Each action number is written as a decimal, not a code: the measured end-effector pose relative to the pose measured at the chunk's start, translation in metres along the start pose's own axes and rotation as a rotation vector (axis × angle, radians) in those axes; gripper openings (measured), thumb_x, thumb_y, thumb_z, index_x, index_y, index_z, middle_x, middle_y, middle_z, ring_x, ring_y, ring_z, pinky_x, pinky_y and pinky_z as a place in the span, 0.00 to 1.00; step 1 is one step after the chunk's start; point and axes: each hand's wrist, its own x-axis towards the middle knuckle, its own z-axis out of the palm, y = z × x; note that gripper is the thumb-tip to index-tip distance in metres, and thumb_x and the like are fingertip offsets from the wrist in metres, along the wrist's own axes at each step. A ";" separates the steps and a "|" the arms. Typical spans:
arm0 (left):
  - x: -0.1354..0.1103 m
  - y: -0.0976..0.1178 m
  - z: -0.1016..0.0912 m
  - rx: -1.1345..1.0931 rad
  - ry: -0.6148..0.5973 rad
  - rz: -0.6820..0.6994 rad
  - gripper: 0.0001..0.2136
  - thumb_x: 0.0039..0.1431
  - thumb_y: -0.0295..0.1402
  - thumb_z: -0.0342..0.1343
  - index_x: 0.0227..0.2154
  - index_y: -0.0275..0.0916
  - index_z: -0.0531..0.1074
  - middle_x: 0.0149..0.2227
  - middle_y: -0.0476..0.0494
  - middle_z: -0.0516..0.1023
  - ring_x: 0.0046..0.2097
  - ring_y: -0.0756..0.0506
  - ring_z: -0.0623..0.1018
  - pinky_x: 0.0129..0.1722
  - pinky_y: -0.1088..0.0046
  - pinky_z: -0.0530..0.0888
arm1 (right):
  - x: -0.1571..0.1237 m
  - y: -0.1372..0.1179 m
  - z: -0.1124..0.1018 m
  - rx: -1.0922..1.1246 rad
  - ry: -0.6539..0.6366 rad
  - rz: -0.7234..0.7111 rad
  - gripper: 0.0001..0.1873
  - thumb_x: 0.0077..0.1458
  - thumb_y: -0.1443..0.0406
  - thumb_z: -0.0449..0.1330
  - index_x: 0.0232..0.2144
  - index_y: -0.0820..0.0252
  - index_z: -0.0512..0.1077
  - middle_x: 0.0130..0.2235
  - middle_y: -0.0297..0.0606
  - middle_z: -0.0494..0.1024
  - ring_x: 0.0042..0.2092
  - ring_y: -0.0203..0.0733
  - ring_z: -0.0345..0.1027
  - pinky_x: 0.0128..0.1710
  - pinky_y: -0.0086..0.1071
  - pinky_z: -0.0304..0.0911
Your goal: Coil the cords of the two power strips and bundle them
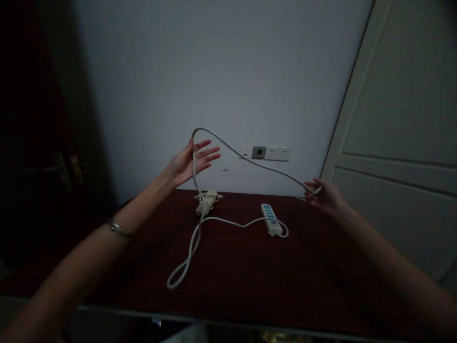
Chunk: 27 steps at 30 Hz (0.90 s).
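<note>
Left hand [187, 163]: nine o'clock, fingers spread, thumb holding cord [264, 166].
Right hand [325, 194]: three o'clock, fingers curled around it.
Loop [172, 287]: seven o'clock, may knot if we tug.

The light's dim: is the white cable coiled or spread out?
Mostly spread out: the cable arcs between left hand and right hand, with a loop below.

Dark-red table [285, 281]: power strip [270, 220], cord-wrapped bundle [207, 202], some white cable [243, 226].
</note>
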 end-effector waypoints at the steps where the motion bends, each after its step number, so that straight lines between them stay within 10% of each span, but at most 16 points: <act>1: 0.007 0.006 0.011 -0.025 0.012 0.038 0.19 0.63 0.43 0.40 0.44 0.36 0.68 0.46 0.35 0.73 0.45 0.42 0.76 0.35 0.71 0.76 | -0.006 0.015 0.010 0.030 -0.015 0.072 0.13 0.58 0.65 0.46 0.27 0.63 0.68 0.19 0.36 0.67 0.18 0.31 0.59 0.15 0.24 0.54; 12: 0.082 0.088 0.075 -0.228 0.194 0.359 0.18 0.66 0.38 0.35 0.45 0.37 0.67 0.36 0.43 0.76 0.42 0.47 0.76 0.41 0.70 0.73 | -0.065 0.125 0.095 0.293 -0.187 0.387 0.15 0.58 0.59 0.49 0.32 0.64 0.69 0.19 0.32 0.69 0.15 0.27 0.59 0.14 0.21 0.54; 27: 0.136 0.126 0.105 -0.273 0.153 0.134 0.11 0.61 0.31 0.41 0.29 0.42 0.68 0.14 0.52 0.61 0.14 0.53 0.57 0.13 0.76 0.50 | -0.103 0.135 0.111 0.210 -0.704 0.671 0.35 0.54 0.43 0.41 0.39 0.69 0.68 0.29 0.44 0.76 0.27 0.41 0.72 0.27 0.31 0.64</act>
